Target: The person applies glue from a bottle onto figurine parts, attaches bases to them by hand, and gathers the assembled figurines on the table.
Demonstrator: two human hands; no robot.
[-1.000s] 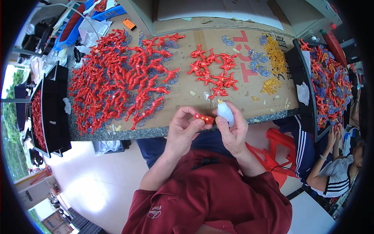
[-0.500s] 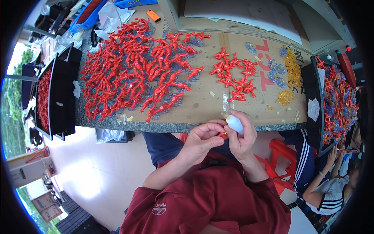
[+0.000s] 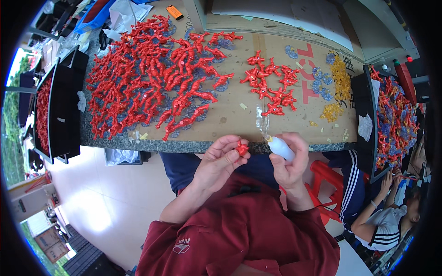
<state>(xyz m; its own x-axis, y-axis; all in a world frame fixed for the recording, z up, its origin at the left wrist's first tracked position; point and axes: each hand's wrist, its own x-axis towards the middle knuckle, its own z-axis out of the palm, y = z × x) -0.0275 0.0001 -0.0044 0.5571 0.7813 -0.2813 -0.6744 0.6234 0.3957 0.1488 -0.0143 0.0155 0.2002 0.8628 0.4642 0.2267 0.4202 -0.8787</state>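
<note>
Pinched in the fingertips of my left hand [image 3: 220, 161] is a small red plastic figure [image 3: 241, 147], held just off the table's front edge. My right hand [image 3: 293, 161] is closed round a pale blue-white squeeze bottle [image 3: 281, 148], its thin nozzle tilted up and to the left, apart from the figure. Beyond my hands, a small cluster of red figures [image 3: 271, 87] lies on the cardboard. A far bigger spread of red figures [image 3: 161, 83] with clear bluish pieces among them covers the left part of the table.
Right of the cluster lie clear bluish pieces [image 3: 322, 85] and yellow pieces [image 3: 341, 78]. A black bin [image 3: 377, 124] of mixed parts stands at the right end, another black bin [image 3: 64, 110] at the left. An orange box [image 3: 175, 12] lies at the back. A co-worker [image 3: 384, 225] sits at right.
My hands have moved apart: the left one, with the red figure, has drawn left and up from the bottle. The bottle stays in my right hand. The view has shifted slightly.
</note>
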